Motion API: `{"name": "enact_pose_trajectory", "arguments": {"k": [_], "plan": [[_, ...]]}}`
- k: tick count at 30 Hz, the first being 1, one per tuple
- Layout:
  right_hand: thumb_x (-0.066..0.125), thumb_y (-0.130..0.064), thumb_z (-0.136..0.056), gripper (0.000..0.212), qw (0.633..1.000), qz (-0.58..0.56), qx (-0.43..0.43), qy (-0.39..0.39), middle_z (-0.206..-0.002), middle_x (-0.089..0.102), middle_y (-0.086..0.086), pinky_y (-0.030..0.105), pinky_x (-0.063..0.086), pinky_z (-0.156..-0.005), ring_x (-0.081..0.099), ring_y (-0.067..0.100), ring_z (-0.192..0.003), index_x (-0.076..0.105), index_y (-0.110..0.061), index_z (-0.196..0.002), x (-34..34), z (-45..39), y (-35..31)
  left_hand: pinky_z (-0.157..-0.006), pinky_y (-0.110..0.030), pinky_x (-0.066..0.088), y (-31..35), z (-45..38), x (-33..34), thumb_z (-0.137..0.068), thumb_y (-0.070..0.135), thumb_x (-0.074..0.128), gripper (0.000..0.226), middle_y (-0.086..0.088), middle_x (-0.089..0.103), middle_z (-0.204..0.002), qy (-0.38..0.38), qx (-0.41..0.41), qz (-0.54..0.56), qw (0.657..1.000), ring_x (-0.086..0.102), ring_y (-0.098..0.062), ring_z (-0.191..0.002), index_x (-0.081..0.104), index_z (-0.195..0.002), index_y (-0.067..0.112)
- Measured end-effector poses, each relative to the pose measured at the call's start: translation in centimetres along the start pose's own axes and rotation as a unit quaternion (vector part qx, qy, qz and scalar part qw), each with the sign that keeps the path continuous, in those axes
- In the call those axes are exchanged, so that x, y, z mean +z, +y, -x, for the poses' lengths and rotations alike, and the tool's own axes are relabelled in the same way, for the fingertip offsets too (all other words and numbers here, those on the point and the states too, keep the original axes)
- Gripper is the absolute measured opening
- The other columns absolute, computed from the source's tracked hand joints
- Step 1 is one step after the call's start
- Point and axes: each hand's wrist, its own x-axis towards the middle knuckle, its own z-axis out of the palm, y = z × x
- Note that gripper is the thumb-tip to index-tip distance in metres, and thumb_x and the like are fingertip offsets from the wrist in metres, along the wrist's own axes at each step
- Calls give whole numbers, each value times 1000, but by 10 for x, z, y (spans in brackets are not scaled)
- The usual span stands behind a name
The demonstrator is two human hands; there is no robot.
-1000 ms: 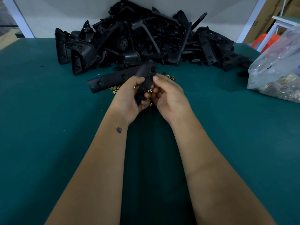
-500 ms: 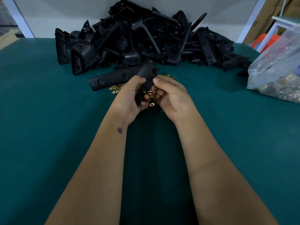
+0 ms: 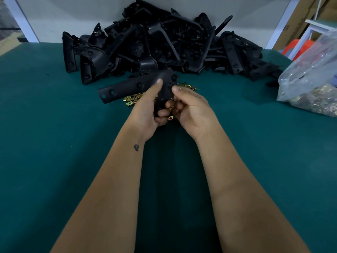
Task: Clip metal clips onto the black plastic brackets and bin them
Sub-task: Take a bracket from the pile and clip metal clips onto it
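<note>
No readable text, label, brand or number anywhere. Cardboard box (image 3: 299, 21) at far right carries a few dark printed marks on its face, too small and blurred to read. Left forearm bears a small dark tattoo (image 3: 136, 147) near the wrist: a figure, not lettering. Brackets, clips and bag show no print.

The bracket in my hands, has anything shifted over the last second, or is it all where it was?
Little moved. The left hand keeps gripping the black bracket, long arm pointing left. The right hand slid slightly right, uncovering a metal clip by the left fingertips; whether either hand holds it is unclear. The bracket pile, loose clips and clip bag stayed put.
</note>
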Motion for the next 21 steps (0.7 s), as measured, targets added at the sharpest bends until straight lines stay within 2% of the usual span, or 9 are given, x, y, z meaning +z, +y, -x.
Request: {"name": "enact_pose_trajectory", "arguments": {"k": [3, 5, 8, 10, 14, 18, 21], "plan": [[69, -5, -86, 13, 999, 17, -32, -5, -56, 53, -4, 44, 40, -82, 55, 20, -62, 69, -14, -76, 1, 3, -2, -46, -18, 18, -1, 0, 0, -100, 51, 46, 38, 4, 47, -64, -15, 9, -5, 1000, 29, -6, -49, 56, -98, 14], [69, -4, -86, 11, 998, 32, -54, -12, -56, 54, -4, 38, 45, -77, 56, 19, -59, 69, -12, -78, 1, 4, -3, -45, -18, 19, 0, 1, 0, -100, 50, 47, 37, 4, 47, -63, -17, 14, -3, 1000, 30, -6, -48, 56, -95, 15], [68, -2, -86, 11, 996, 45, -77, -13, -62, 56, -2, 26, 51, -63, 57, 16, -55, 67, -10, -78, 2, 7, -3, -44, -17, 22, 0, 1, 0, -100, 49, 49, 36, 4, 47, -63, -4, 21, -4, 1000, 31, -6, -47, 51, -106, 14], [69, -1, -85, 12, 995, 49, -85, -3, -63, 57, -1, 27, 50, -62, 57, 16, -55, 66, -9, -76, 2, 7, -3, -44, -18, 24, 0, 1, 1, -99, 49, 50, 37, 3, 47, -65, 6, 25, -4, 1000, 31, -7, -47, 47, -113, 14], [69, -1, -86, 15, 991, 81, -109, 15, -62, 60, -5, 33, 45, -72, 57, 15, -57, 66, -10, -74, 3, 7, -1, -44, -19, 27, -1, 2, 3, -99, 49, 52, 41, 3, 48, -65, 24, 35, -9, 999, 33, -7, -49, 45, -117, 13], [68, 2, -86, 15, 986, 96, -135, 23, -57, 61, -8, 19, 48, -58, 57, 6, -49, 64, -7, -75, 5, 9, 1, -46, -20, 28, -2, 3, 4, -98, 49, 54, 40, 4, 49, -64, 51, 44, -19, 998, 35, -7, -50, 46, -114, 13], [69, 3, -86, 14, 982, 113, -146, 31, -59, 60, -6, 18, 47, -56, 57, 5, -50, 65, -5, -75, 5, 10, 0, -45, -20, 28, -2, 3, 5, -98, 48, 54, 39, 5, 48, -62, 53, 43, -14, 998, 34, -7, -48, 45, -113, 14]]}}
